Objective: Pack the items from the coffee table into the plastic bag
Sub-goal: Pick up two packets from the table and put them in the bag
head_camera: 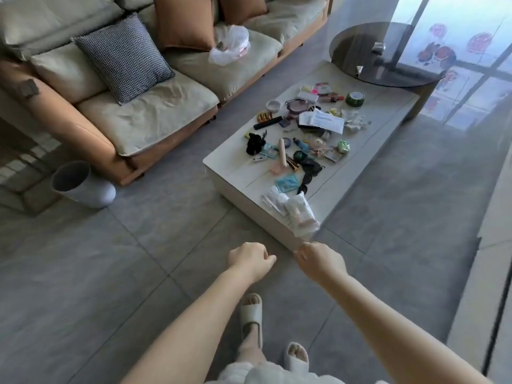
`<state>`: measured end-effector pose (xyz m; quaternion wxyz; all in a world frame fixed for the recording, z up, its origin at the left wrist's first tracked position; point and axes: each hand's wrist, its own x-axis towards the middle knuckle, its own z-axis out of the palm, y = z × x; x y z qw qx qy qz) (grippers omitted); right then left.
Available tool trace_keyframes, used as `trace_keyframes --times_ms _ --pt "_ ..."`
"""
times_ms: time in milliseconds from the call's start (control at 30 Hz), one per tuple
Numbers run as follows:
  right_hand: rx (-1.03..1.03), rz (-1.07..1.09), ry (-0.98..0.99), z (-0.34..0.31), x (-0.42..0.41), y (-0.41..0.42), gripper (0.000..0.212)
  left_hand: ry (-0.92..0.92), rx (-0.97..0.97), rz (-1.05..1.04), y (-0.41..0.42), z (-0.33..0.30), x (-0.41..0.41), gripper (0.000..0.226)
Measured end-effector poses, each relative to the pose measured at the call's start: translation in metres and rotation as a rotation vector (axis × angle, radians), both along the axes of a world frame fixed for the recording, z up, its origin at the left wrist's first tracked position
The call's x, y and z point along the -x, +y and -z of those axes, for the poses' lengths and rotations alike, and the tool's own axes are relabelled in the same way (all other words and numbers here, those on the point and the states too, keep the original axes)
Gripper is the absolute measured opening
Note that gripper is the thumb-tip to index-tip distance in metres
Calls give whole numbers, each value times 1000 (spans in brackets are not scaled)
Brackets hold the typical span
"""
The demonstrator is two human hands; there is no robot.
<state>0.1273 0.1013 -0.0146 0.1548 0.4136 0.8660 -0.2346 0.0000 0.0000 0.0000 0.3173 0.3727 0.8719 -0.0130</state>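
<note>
Several small items point(304, 134) lie scattered on the low white coffee table point(235, 167): packets, tubes, a green tape roll point(355, 98), a black scrunchie point(254, 143). A clear plastic bag point(300, 214) lies at the table's near corner. A second crumpled plastic bag point(231, 45) rests on the sofa cushion. My left hand point(250, 260) and my right hand point(320, 260) hover over the floor just short of the table, both with curled fingers and nothing in them.
A beige and orange sofa point(124, 112) with cushions stands to the left. A white bin point(83, 185) sits on the floor beside it. A round dark glass table point(388, 54) overlaps the far end of the coffee table. Grey floor tiles surround me.
</note>
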Motion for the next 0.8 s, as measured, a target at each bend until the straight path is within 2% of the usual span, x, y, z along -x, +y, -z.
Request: trace_keyframes --times_ms 133,333,633,800 --pt "75 18 -22 19 15 6 33 -77 81 50 10 14 24 36" --pt "108 65 -4 44 58 25 31 -155 95 120 34 33 74 38" --pt "157 155 -45 65 95 54 32 -163 151 216 79 57 114 39" --pt "179 170 -57 76 105 90 34 -196 164 191 115 72 122 37"
